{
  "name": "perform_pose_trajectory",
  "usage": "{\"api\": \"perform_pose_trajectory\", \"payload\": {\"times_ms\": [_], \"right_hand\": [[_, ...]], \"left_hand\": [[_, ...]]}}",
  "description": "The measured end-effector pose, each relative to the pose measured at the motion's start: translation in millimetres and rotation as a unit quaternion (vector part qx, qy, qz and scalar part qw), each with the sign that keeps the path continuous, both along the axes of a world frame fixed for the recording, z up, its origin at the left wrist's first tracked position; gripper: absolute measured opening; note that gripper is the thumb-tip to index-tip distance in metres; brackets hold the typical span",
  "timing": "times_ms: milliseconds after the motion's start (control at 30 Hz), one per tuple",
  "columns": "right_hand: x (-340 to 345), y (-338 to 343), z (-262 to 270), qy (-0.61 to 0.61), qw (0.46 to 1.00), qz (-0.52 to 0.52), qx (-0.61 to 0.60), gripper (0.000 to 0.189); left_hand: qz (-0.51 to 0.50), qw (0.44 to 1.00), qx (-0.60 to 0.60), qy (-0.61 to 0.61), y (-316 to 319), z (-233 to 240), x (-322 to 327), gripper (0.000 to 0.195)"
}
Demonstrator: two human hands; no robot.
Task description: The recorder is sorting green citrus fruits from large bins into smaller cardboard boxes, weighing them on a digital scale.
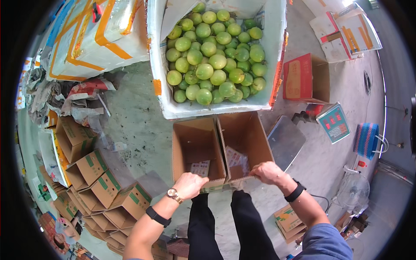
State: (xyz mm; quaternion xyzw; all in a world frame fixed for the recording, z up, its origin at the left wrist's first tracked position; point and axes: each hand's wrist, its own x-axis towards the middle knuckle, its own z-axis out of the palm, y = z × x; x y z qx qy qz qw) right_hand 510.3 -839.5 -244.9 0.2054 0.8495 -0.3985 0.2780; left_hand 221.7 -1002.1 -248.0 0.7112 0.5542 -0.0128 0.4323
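Note:
Two open cardboard boxes stand side by side before my feet. My left hand (190, 186) is closed over the near edge of the left cardboard box (191, 136), and a gold watch sits on that wrist. At the near right corner of the right cardboard box (242, 130), my right hand (268, 174) grips the rim. Printed sheets lie at the bottom of both; the left sheet (200, 168) and the right sheet (236, 157) show small pictures. Just beyond the boxes is a white foam box (164, 110) heaped with round green fruit (208, 61), which look like passion fruit.
Taped foam boxes (120, 35) stand far left, with a red cutter on top. Crumpled newspaper (45, 94) lies below them. Empty cartons (97, 182) are stacked at left, and a person (61, 234) is beyond. At right are a platform scale (286, 139), a red carton (297, 76) and a fan (352, 193).

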Motion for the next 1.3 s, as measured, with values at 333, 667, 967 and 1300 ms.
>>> {"api": "perform_pose_trajectory", "payload": {"times_ms": [333,667,967,1300], "right_hand": [[-11.6,9.1,-25.5,0.027,0.999,-0.024,0.022,0.027],[-59.8,85.0,-14.1,0.169,0.979,-0.062,-0.092,0.022],[-182.7,367.4,-94.8,0.046,0.906,-0.342,0.245,0.054],[-236.3,390.9,-67.3,-0.217,0.938,-0.156,0.220,0.078]], "left_hand": [[0.076,0.993,0.047,0.074,15.5,9.5,4.0,0.014],[-0.034,0.994,-0.039,0.096,32.3,7.1,-7.4,0.007],[0.312,0.852,0.368,0.204,284.6,-45.3,-134.3,0.039],[0.360,0.893,0.093,0.254,349.2,-60.6,-190.0,0.075]]}}
